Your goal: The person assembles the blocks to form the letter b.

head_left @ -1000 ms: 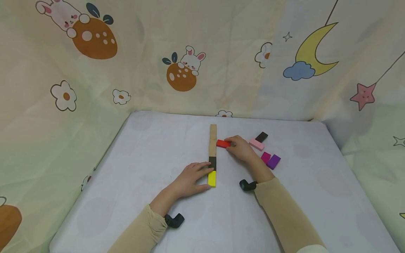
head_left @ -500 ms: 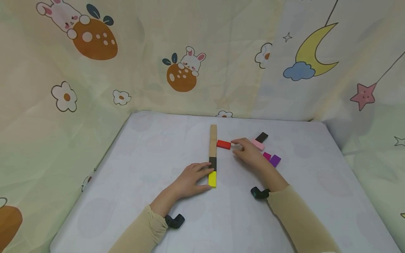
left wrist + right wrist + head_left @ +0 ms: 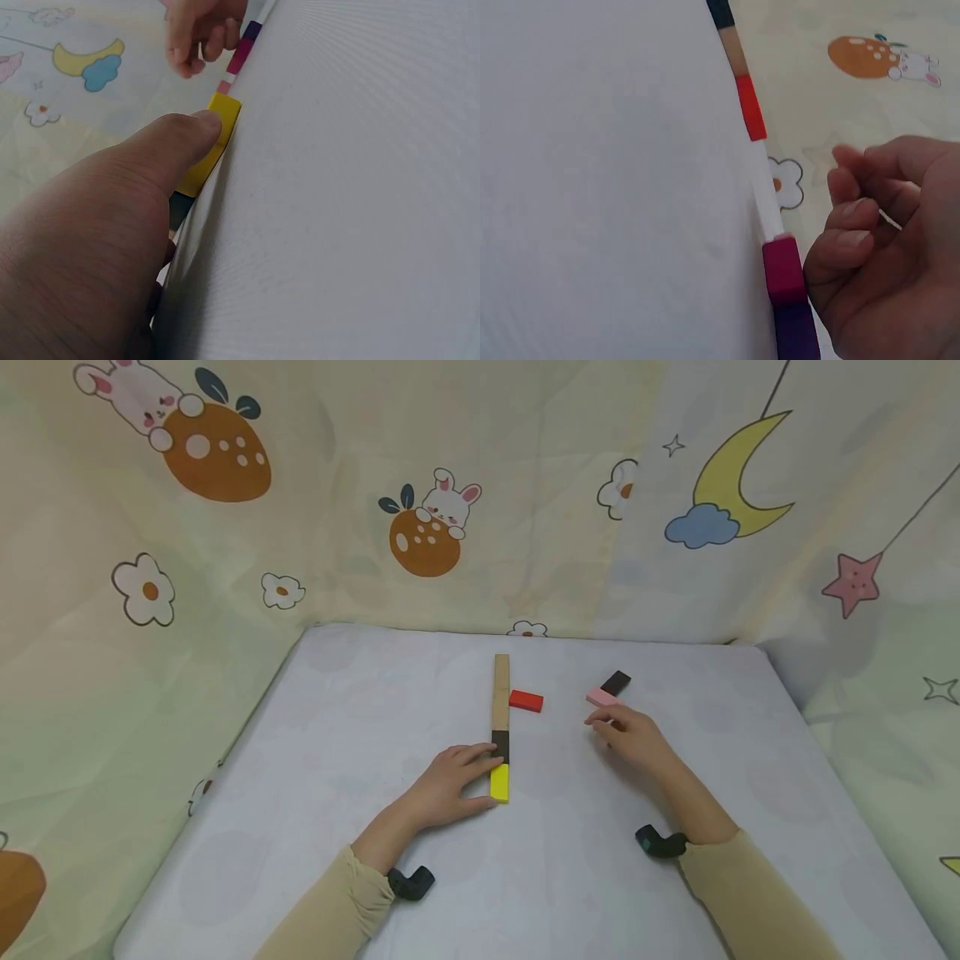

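A long wooden strip (image 3: 501, 692) lies lengthwise on the white-covered table (image 3: 352, 710), with a black block (image 3: 500, 745) and a yellow block (image 3: 499, 782) laid on its near end. My left hand (image 3: 480, 777) rests beside them, fingers flat on the black block and thumb (image 3: 191, 131) against the yellow block (image 3: 214, 142). A red block (image 3: 526, 700) lies just right of the strip. My right hand (image 3: 602, 724) hovers with loosely curled fingers (image 3: 847, 225) over a magenta block (image 3: 784, 266) and a purple block (image 3: 795, 330), holding nothing.
A pink block (image 3: 602, 697) and a second black block (image 3: 617, 682) lie beyond the right hand. Printed curtains (image 3: 420, 527) close off the back and both sides of the table. Black wrist-camera mounts (image 3: 411, 882) sit at both cuffs.
My right hand let go of the red block beside the strip and drew back to the right, over the magenta and purple blocks. The left hand stayed put.
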Demonstrator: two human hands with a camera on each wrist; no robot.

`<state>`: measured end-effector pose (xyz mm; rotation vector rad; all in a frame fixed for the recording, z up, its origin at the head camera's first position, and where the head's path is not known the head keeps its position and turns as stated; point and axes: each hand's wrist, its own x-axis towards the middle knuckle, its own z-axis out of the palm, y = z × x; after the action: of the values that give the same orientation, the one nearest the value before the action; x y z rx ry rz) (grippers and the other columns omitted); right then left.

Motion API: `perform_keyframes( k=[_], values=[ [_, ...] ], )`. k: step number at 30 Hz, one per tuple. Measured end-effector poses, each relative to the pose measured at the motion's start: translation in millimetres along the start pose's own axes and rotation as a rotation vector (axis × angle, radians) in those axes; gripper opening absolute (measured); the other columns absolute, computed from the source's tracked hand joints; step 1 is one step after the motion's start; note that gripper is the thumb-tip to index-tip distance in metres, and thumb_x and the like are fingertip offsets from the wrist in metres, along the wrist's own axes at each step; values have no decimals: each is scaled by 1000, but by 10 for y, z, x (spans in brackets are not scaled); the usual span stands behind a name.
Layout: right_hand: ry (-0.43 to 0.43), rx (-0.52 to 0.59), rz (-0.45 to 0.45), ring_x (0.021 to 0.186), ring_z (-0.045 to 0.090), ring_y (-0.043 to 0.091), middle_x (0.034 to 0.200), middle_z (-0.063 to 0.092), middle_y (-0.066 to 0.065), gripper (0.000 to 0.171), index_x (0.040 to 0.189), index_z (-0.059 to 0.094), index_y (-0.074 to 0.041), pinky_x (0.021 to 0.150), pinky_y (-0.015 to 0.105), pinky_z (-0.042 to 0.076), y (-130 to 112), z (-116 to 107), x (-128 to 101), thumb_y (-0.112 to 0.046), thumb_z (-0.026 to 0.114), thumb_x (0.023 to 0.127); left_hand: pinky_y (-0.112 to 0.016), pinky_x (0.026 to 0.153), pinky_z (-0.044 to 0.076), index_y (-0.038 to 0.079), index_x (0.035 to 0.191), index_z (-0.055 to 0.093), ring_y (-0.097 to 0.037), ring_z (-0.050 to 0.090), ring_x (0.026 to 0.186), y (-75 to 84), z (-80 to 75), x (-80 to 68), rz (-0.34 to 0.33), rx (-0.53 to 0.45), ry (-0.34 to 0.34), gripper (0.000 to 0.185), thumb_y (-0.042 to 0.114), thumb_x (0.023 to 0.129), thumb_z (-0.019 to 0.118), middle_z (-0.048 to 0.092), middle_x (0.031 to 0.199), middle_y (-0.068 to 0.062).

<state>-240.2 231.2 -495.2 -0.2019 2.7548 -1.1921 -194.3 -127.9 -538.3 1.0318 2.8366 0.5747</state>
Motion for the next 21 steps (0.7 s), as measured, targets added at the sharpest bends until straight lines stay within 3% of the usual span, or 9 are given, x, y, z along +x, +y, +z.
perform_keyframes(
  k=[4,7,14,21],
  values=[
    [-38,117,29,65,50,17,73,54,5,23,108,69,-13,57,27,44,151,-100,-1,-30,54,101,-45,119,29,36,151,39,-21,34,144,-4,2,-3,6,-6,2,64,56,93,59,30,160,10],
    [-63,178,46,58,45,14,67,48,2,27,109,67,-9,53,27,42,230,-187,2,-31,55,101,-45,119,29,35,151,39,-22,34,144,-1,-6,-2,7,-7,0,64,56,93,59,31,160,9],
    [-34,229,64,64,44,11,76,52,0,31,113,65,-3,53,24,40,347,-349,-36,-30,55,102,-45,120,29,36,152,38,-22,33,145,-1,-10,6,-4,6,-10,65,57,94,58,29,161,10],
    [83,3,3,93,54,22,105,64,9,30,109,67,-12,70,27,48,366,-342,-41,-36,51,102,-44,120,29,35,151,39,-22,34,145,10,-32,0,-2,3,-12,65,57,93,58,30,161,10]
  ],
)
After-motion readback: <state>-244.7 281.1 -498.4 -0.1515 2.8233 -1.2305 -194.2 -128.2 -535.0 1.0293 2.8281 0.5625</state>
